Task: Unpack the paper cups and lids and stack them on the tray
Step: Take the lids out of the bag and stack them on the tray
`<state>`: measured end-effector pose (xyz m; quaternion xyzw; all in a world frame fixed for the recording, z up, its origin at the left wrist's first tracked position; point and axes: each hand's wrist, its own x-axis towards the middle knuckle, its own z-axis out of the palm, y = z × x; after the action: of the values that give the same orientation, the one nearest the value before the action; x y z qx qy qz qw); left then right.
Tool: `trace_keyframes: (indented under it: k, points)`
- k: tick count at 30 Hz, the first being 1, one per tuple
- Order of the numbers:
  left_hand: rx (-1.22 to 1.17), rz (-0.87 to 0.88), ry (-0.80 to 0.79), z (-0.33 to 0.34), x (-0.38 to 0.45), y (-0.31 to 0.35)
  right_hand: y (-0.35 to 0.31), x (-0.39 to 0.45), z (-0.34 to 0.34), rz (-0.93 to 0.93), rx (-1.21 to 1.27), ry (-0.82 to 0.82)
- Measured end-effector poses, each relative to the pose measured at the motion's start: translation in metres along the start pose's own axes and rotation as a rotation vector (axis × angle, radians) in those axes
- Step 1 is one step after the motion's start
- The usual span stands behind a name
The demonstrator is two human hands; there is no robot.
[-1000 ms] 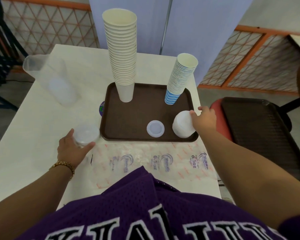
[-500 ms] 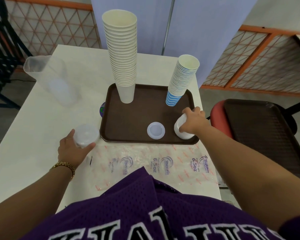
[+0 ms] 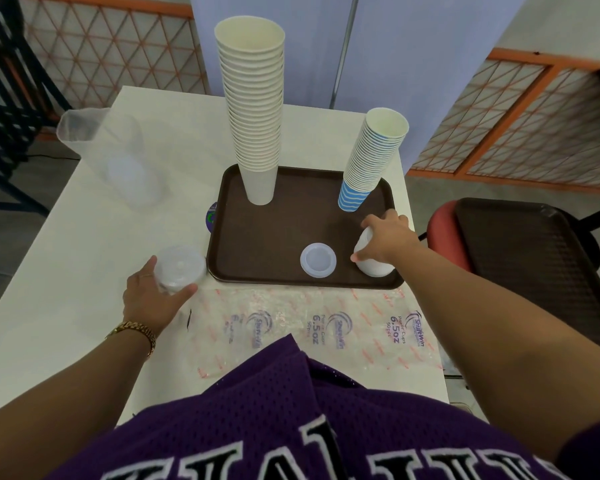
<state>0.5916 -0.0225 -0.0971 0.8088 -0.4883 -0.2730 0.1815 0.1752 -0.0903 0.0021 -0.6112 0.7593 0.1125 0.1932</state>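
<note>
A brown tray [image 3: 284, 237] lies on the white table. On it stand a tall stack of cream paper cups [image 3: 253, 112] at the back left and a leaning stack of blue-striped cups [image 3: 371, 161] at the back right. A single clear lid [image 3: 318, 261] lies flat near the tray's front edge. My right hand [image 3: 387, 239] grips a white stack of lids [image 3: 373, 266] at the tray's front right corner. My left hand [image 3: 153, 296] holds a clear stack of lids [image 3: 178, 270] on the table, just left of the tray.
An empty printed cup wrapper [image 3: 326, 327] lies flat in front of the tray. A clear plastic sleeve [image 3: 115, 161] lies at the table's back left. To the right, a second brown tray [image 3: 534, 271] rests on a red chair [image 3: 440, 233].
My right hand has come over the white stack of lids from its right side and now covers its top. The left hand and its lids have barely moved.
</note>
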Motion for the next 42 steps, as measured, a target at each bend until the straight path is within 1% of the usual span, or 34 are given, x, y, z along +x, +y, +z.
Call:
trace_keyframes:
  k: [6,8,10,14,17,20,23,32,37,42]
  points:
    - [0.005,0.026,0.002,-0.001,-0.001,0.001,-0.002,-0.002,-0.002,0.007,0.01,-0.038]
    - [-0.016,0.019,-0.017,-0.002,0.001,-0.002,-0.001,-0.003,-0.003,-0.002,0.016,-0.012]
    - [-0.057,-0.003,-0.036,-0.003,0.002,-0.005,-0.004,-0.006,-0.005,-0.028,0.008,0.061]
    - [-0.095,-0.022,-0.05,-0.002,0.001,-0.007,-0.02,-0.011,-0.009,-0.132,0.037,0.259]
    - [-0.095,-0.014,-0.069,-0.002,0.002,-0.008,-0.042,-0.013,-0.005,-0.252,0.023,0.307]
    - [-0.077,-0.003,-0.097,-0.005,0.004,-0.011,-0.071,-0.018,0.003,-0.374,0.043,0.257]
    - [-0.107,0.01,-0.125,-0.005,0.009,-0.018,-0.104,-0.024,0.01,-0.492,0.015,0.196]
    - [-0.135,0.106,-0.159,-0.019,0.011,-0.023,-0.217,-0.042,0.047,-0.769,-0.089,0.042]
    - [-0.17,0.144,-0.18,-0.022,0.015,-0.026,-0.263,-0.043,0.061,-0.806,-0.161,-0.017]
    - [-0.18,0.15,-0.198,-0.028,0.016,-0.029,-0.285,-0.042,0.07,-0.768,-0.211,-0.068]
